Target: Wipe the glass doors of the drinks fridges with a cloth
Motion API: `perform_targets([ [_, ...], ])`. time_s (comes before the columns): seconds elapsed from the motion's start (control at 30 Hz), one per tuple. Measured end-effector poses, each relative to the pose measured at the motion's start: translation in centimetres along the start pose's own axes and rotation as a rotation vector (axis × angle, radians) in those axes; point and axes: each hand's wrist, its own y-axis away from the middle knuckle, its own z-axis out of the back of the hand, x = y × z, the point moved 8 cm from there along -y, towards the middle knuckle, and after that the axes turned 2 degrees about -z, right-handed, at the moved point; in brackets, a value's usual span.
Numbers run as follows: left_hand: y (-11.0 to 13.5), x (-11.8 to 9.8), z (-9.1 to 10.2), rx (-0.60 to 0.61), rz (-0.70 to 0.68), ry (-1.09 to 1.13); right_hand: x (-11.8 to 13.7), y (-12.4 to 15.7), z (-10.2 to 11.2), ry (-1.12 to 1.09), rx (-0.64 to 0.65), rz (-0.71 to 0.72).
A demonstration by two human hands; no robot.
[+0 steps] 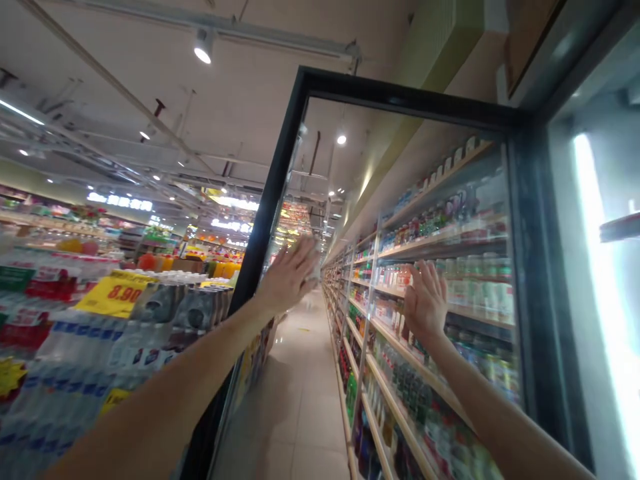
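Observation:
A black-framed glass cooler door [280,187] stands swung out in front of me. My left hand [290,275] lies flat against the glass near its outer edge, fingers stretched out. My right hand [426,298] is also open, palm on the glass nearer the hinge side, fingers spread. Neither hand holds anything. Through the glass I see shelves of bottled drinks [400,373] running down the aisle.
The lit cooler interior [595,280] is at the far right. Stacked packs of water bottles [75,373] with a yellow price sign [117,293] stand at the left. A tiled aisle floor [305,400] runs ahead between them.

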Motion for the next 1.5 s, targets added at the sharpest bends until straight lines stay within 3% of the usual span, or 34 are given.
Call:
perform_targets([
  [0.03, -0.4, 1.0, 0.2, -0.015, 0.085, -0.013, 0.0, 0.0, 0.0, 0.005, 0.000, 0.000],
  [0.1, 0.1, -0.7, -0.3, 0.012, 0.033, 0.014, 0.0, -0.1, 0.1, 0.015, 0.003, 0.002],
  [0.23, 4.7, -10.7, -2.0, 0.135, -0.605, 0.191, 0.2, -0.1, 0.1, 0.018, 0.005, 0.004],
  [0.3, 5.5, -12.1, -2.1, 0.161, -0.778, 0.224, 0.2, 0.0, 0.0, 0.017, 0.015, 0.007],
  [0.37, 3.0, -9.5, -1.9, 0.132, -0.638, 0.167, 0.0, 0.0, 0.0, 0.023, 0.044, 0.028],
  [0.47, -1.6, -2.8, -0.7, 0.032, -0.147, 0.029, -0.5, 0.2, -0.1, 0.053, 0.135, 0.124],
  [0.5, -2.1, -1.8, -0.6, 0.019, -0.044, 0.005, -0.7, 0.3, -0.2, 0.066, 0.174, 0.176],
  [0.53, -2.2, -2.0, -0.8, 0.024, -0.016, 0.002, -0.9, 0.5, -0.2, 0.079, 0.205, 0.225],
  [0.57, -1.9, -3.4, -1.2, 0.044, -0.074, 0.021, -1.0, 0.6, 0.0, 0.090, 0.220, 0.264],
  [0.67, 0.2, -10.8, -2.8, 0.137, -0.542, 0.147, -2.0, 0.8, 0.9, 0.118, 0.150, 0.219],
  [0.73, 0.3, -13.2, -3.3, 0.162, -0.733, 0.186, -2.9, 0.8, 1.4, 0.141, 0.081, 0.104],
  [0.8, -2.6, -11.6, -3.2, 0.136, -0.608, 0.155, -3.4, 0.9, 1.6, 0.149, 0.050, 0.034],
  [0.9, -7.9, -5.6, -2.0, 0.036, -0.114, 0.063, -3.7, 1.1, 1.6, 0.108, 0.029, 0.024],
  [0.97, -8.7, -5.0, -1.6, 0.000, 0.020, 0.036, -4.0, 1.1, 1.7, 0.070, 0.013, 0.015],
  [1.03, -7.4, -8.7, -2.2, 0.013, -0.140, 0.059, -4.3, 1.1, 1.8, 0.033, 0.000, 0.008],
  [1.13, -3.3, -16.3, -3.5, 0.057, -0.601, 0.139, -4.5, 1.0, 2.1, -0.029, -0.016, -0.001],
  [1.2, -2.9, -17.8, -3.8, 0.065, -0.731, 0.160, -4.6, 1.0, 2.4, -0.075, -0.029, -0.013],
  [1.27, -6.0, -15.7, -3.4, 0.047, -0.582, 0.136, -4.8, 0.9, 2.6, -0.119, -0.047, -0.028],
  [1.33, -10.3, -11.6, -2.4, 0.002, -0.273, 0.095, -5.0, 0.9, 2.7, -0.148, -0.056, -0.033],
  [1.4, -12.6, -9.3, -1.7, -0.033, -0.057, 0.074, -5.1, 0.9, 2.8, -0.164, -0.061, -0.035],
  [1.43, -12.8, -9.5, -1.7, -0.035, -0.041, 0.074, -5.1, 0.9, 2.9, -0.173, -0.065, -0.038],
  [1.5, -11.2, -12.7, -2.5, -0.005, -0.180, 0.091, -5.2, 0.8, 3.1, -0.193, -0.076, -0.046],
])
